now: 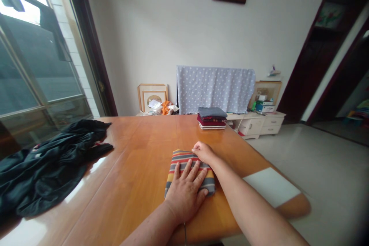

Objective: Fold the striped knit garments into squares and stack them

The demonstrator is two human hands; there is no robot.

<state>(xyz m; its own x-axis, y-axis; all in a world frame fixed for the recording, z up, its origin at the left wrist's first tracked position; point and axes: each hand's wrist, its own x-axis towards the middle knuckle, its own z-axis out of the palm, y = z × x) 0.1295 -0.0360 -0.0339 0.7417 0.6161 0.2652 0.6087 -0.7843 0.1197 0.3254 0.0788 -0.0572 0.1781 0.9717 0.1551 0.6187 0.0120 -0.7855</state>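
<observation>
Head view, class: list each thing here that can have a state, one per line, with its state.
Striped cloth: folded, lying flat on the table.
Left hand: open, palm pressed flat on the striped cloth.
Right hand: curled at the striped cloth's far edge; grip unclear.
Stack of clothes: folded, piled at the table's far edge.
Dark garments: unfolded, heaped on the table's left side.
White sheet: flat on the table's right corner.
</observation>
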